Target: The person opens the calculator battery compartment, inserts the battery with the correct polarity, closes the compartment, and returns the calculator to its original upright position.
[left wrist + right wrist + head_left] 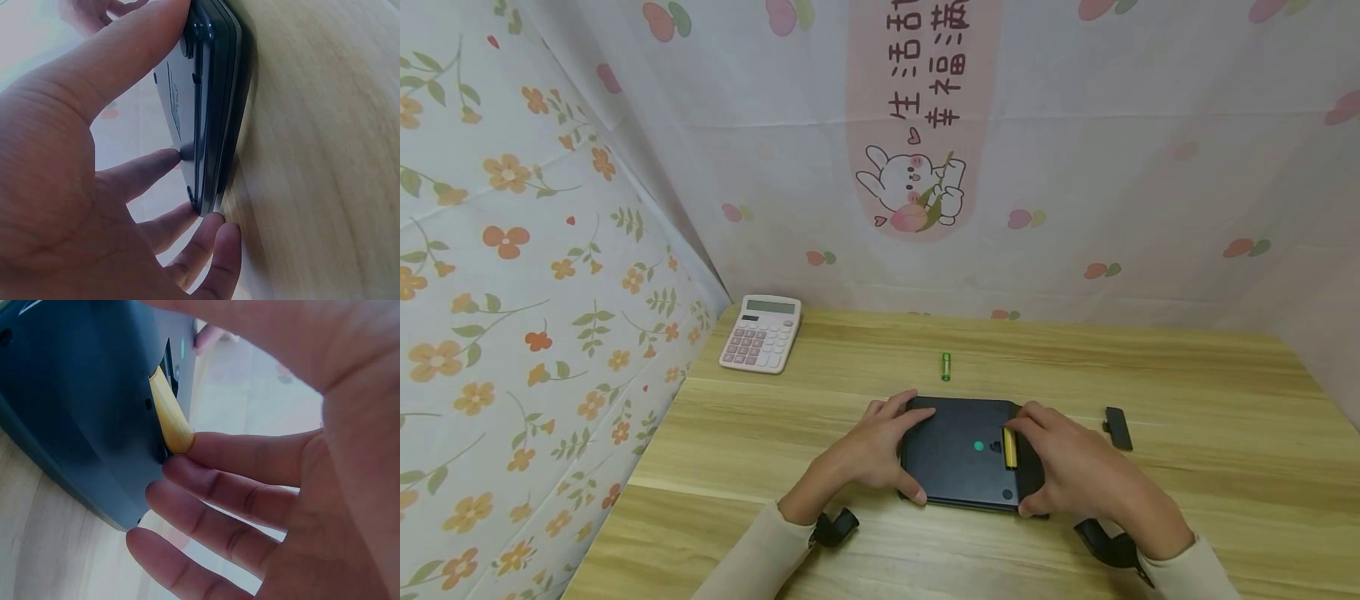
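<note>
A dark, flat electronic device (958,454) lies underside up on the table, with a narrow battery slot near its right end. In that slot sits a yellow battery (1011,448), partly standing out of it in the right wrist view. My left hand (874,446) grips the left end, thumb at the near edge and fingers at the far edge and on top. My right hand (1071,458) spans the right end with its thumb at the near edge. Its index fingertip (206,449) presses on one end of the yellow battery.
A green battery (946,367) lies beyond the device. To the right is a small black battery cover (1117,428). A pink and white calculator (762,333) rests at the table's back left corner. Printed cloth (760,167) hangs behind and to the left.
</note>
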Demonstrator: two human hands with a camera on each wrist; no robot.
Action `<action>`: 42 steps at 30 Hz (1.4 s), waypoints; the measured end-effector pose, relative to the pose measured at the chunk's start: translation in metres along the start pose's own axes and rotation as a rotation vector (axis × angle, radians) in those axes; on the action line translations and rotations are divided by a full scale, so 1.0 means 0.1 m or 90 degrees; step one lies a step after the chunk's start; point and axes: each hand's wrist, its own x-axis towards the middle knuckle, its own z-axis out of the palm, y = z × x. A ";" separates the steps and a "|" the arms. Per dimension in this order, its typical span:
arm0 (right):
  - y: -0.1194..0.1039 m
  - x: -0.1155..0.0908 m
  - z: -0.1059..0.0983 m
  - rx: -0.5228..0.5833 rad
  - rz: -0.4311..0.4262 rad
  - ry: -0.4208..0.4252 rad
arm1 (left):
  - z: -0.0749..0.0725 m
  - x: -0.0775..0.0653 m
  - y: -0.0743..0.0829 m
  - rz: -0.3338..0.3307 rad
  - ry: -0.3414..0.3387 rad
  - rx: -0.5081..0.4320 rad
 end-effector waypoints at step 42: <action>0.18 -0.06 -0.09 0.091 0.002 0.054 | 0.00 0.00 0.00 -0.004 -0.001 0.002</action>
